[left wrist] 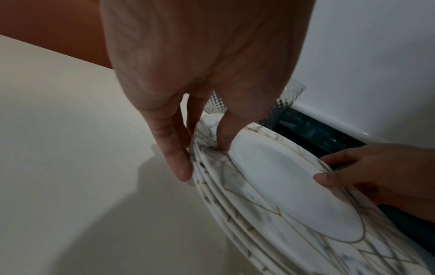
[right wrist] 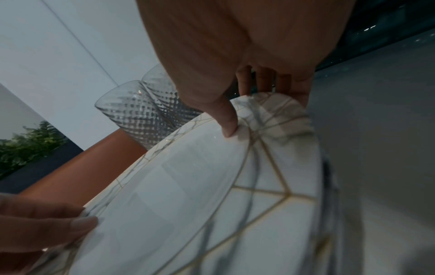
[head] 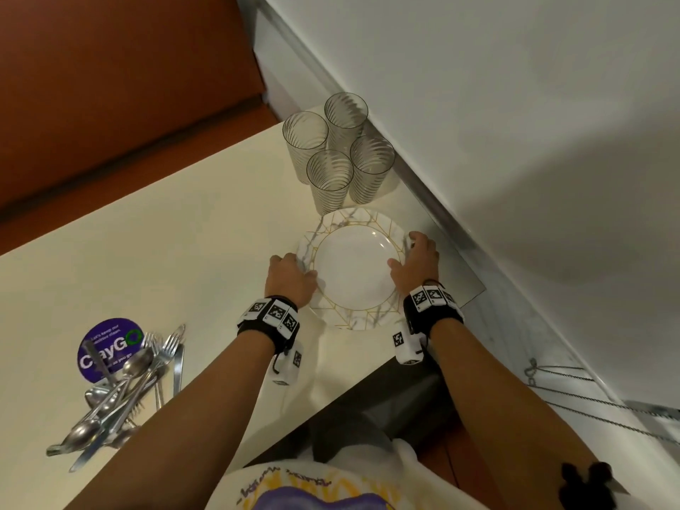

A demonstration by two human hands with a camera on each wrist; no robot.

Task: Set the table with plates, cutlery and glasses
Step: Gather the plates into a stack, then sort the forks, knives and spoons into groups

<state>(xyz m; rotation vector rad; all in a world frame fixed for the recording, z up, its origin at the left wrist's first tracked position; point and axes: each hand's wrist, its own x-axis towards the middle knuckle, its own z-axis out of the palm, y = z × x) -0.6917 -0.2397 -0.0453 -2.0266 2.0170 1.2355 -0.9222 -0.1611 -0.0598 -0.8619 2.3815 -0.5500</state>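
A stack of several white plates [head: 353, 266] with grey marbling and gold lines sits at the table's right side, close to the wall. My left hand [head: 298, 268] grips the stack's left rim. In the left wrist view its thumb lies on the top plate [left wrist: 294, 186] and its fingers [left wrist: 181, 167] run down the stack's side. My right hand [head: 412, 255] grips the right rim, thumb on top and fingers curled behind the edge [right wrist: 249, 108]. Several ribbed clear glasses [head: 342, 152] stand just beyond the plates. A loose pile of forks and spoons [head: 121, 392] lies at the near left.
The cream table [head: 184, 233] has a round purple sticker [head: 106, 344] under the cutlery. A white wall [head: 515, 141] runs along the right edge. An orange bench [head: 110, 86] lies beyond the far edge. A dark seat [head: 397, 410] is below the near corner.
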